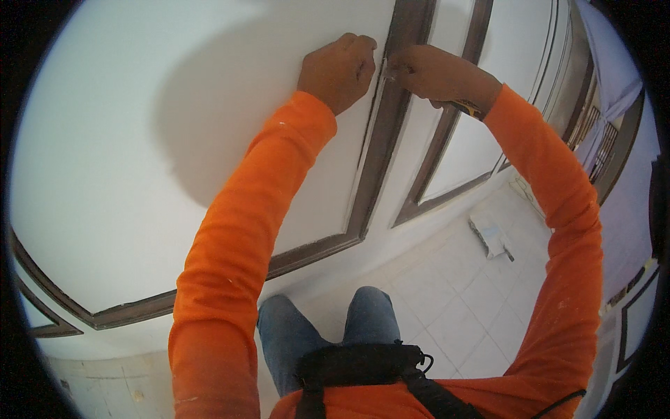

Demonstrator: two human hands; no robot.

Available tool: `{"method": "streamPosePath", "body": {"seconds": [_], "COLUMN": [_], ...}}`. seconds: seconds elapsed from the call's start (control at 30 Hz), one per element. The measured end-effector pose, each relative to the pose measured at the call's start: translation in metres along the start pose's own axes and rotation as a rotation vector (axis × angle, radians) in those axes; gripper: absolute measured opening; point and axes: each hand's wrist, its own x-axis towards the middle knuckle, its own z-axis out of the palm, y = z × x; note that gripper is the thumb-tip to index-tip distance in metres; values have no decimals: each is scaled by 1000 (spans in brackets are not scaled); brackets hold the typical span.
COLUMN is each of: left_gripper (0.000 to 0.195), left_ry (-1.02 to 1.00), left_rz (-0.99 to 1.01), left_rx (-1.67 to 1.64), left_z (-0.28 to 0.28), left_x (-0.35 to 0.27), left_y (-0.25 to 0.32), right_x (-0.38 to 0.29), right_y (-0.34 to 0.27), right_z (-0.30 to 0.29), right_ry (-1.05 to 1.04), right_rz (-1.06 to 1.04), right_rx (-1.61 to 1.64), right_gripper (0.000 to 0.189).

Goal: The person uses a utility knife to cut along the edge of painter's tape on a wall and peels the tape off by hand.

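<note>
Before me stands a white wall panel (131, 251) framed by dark brown moulding (372, 173). My left hand (337, 70), fingers curled, is at the inner edge of the upright moulding, over the white panel. Just right of it, my right hand (424, 70) is bent against the face of the same moulding, its fingers drawn together. Whether either hand pinches something small cannot be made out. A thin, pale strip or gap line runs down the moulding's inner edge below the hands. Both forearms wear orange sleeves.
A narrower brown-framed panel (455, 183) lies to the right. On the pale tiled floor (460, 309) rests a flat, whitish board or tray (489, 235) with a dark-tipped tool at its edge. A cable lies near the wall's foot. A tied light curtain (617, 105) hangs at the far right.
</note>
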Motion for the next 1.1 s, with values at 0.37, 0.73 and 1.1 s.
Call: {"method": "streamPosePath", "body": {"seconds": [0.37,0.73,1.1], "left_gripper": [13,10,9], "left_ry": [-120,-201,-312], "left_rz": [-19,-249,74], "left_rx": [269,397,527], "left_z": [11,21,19], "left_x": [0,8,11], "left_y": [26,39,20], "right_x": [-16,-72,-80], "right_y": [22,4,19], "right_z": [11,12,29], "right_ry": [339,439,507], "right_rz": [-64,-144,-247], "right_rx": [290,357,397], "right_gripper": [32,25,24]}}
